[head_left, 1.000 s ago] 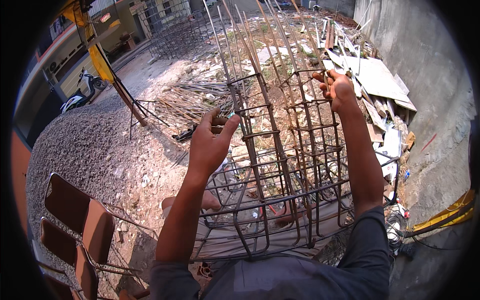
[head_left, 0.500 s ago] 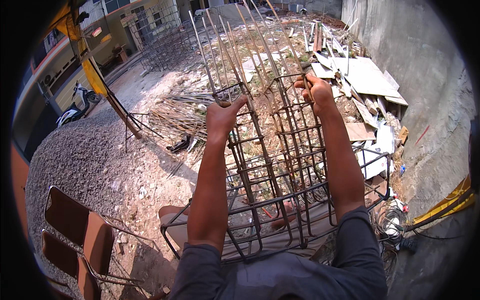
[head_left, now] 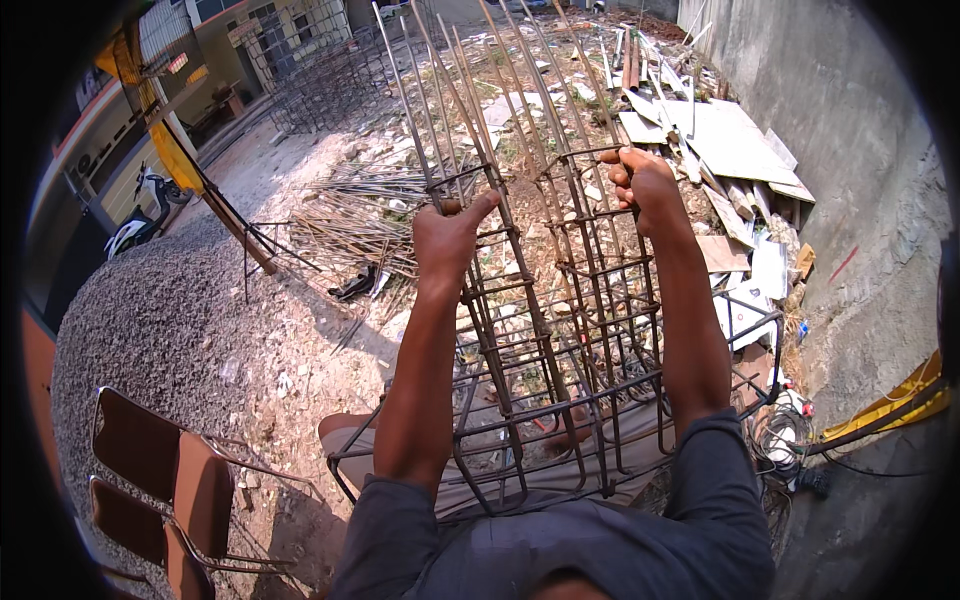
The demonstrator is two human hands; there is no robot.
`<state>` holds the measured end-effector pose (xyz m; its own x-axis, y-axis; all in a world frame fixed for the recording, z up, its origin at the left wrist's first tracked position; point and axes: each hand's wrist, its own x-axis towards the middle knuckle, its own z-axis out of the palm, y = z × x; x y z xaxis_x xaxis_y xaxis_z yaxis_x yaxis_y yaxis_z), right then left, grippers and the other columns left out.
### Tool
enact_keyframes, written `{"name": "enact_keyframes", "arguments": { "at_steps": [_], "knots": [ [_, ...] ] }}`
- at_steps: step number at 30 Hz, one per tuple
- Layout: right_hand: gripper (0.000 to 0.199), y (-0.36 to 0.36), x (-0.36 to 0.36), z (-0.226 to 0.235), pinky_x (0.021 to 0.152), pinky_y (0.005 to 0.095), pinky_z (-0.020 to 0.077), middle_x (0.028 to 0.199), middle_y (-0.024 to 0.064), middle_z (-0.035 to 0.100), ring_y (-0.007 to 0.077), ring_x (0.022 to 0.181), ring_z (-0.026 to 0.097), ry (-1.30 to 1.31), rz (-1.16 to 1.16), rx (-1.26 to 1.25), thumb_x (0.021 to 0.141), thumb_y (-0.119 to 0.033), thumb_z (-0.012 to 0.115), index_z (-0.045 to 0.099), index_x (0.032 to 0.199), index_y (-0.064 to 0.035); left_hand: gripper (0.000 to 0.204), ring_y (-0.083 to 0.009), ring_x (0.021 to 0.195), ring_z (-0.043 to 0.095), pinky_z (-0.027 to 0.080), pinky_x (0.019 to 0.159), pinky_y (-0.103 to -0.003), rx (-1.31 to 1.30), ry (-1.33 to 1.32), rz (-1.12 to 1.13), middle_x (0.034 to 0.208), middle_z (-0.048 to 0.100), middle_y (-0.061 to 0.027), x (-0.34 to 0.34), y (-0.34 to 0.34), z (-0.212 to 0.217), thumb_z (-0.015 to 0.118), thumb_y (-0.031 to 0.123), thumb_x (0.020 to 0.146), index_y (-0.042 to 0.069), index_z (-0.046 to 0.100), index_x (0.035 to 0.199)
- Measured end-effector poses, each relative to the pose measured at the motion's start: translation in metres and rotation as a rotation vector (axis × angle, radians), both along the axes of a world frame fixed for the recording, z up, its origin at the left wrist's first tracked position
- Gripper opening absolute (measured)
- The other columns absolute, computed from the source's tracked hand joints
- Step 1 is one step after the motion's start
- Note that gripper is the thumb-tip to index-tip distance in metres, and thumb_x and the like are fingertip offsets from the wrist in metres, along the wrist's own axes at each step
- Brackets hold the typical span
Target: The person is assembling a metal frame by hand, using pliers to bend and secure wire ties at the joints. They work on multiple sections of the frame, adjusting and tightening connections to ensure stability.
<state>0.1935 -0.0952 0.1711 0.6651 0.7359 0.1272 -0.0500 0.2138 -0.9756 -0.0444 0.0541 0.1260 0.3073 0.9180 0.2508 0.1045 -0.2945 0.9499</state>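
A tall steel rebar cage (head_left: 538,315) stands in front of me, its long bars rising and leaning away past my hands. Square stirrups are tied across the bars, and a wider grid basket (head_left: 588,390) forms its foot over my lap. My left hand (head_left: 445,240) is closed around the left side of the upper stirrup, thumb along the corner bar. At the opposite side, my right hand (head_left: 652,192) has its fingers curled around the cage near the same stirrup's right corner. Both hands partly hide the steel they grip.
Loose rebar (head_left: 355,215) lies beyond the cage to the left, near a gravel heap (head_left: 160,320). Brown metal-framed chairs (head_left: 205,490) stand at lower left. Boards and scrap sheets (head_left: 740,145) lie along a concrete wall (head_left: 860,180). Tangled cables (head_left: 785,440) sit at right.
The cage's upper part and both hands have shifted slightly to the right in view, the right hand most. Both grips stay closed. The background has shifted slightly too.
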Motion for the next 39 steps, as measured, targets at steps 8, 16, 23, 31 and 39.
{"name": "enact_keyframes", "arguments": {
  "at_steps": [8,16,23,31,39],
  "knots": [
    [0.031,0.012,0.002,0.033,0.041,0.0195,0.0291,0.067,-0.0049,0.050,0.0020,0.048,0.035,-0.078,-0.139,0.189,0.108,-0.025,0.047,0.065,0.110,0.0000,0.053,-0.0072,0.055,0.030,0.025,0.054,-0.030,-0.060,-0.220,-0.072,0.058,0.038,0.0079,0.030,0.026,0.060,0.064,0.059,0.099,0.011,0.062,0.076],
    [0.026,0.104,0.069,0.014,0.043,0.0194,0.0266,0.068,-0.0054,0.052,0.0028,0.050,0.036,-0.139,-0.191,0.457,0.107,-0.031,0.053,0.061,0.095,-0.0093,0.058,-0.0097,0.054,0.035,0.030,0.052,-0.030,0.052,-0.399,-0.325,0.060,0.037,0.0042,0.104,0.148,0.055,0.044,0.061,0.107,0.014,0.048,0.073],
    [0.032,0.211,0.108,-0.147,0.052,0.0204,0.0393,0.077,0.0011,0.064,0.0058,0.060,0.053,-0.100,-0.134,0.296,0.111,-0.028,0.050,0.069,0.114,-0.0024,0.064,-0.0124,0.060,0.044,0.043,0.059,-0.032,0.315,0.140,0.018,0.066,0.049,0.0022,0.127,0.248,-0.082,0.060,0.070,0.095,0.008,0.054,0.077],
    [0.036,0.152,0.062,-0.200,0.062,0.0254,0.0513,0.086,0.0050,0.072,0.0092,0.067,0.063,-0.236,-0.226,0.292,0.114,-0.029,0.044,0.065,0.120,0.0000,0.056,-0.0078,0.062,0.043,0.037,0.055,-0.027,0.086,-0.183,-0.084,0.068,0.052,0.0049,0.101,0.191,-0.135,0.089,0.052,0.080,0.007,0.056,0.075],
    [0.028,0.076,0.018,-0.326,0.068,0.0326,0.0540,0.100,0.0112,0.076,0.0152,0.075,0.069,-0.558,-0.469,-0.209,0.113,-0.021,0.042,0.066,0.116,-0.0056,0.042,-0.0066,0.058,0.046,0.039,0.054,-0.029,0.058,-0.157,-0.093,0.064,0.056,0.0044,0.045,0.109,-0.230,0.091,0.032,0.082,0.005,0.059,0.076]
  ]
}}
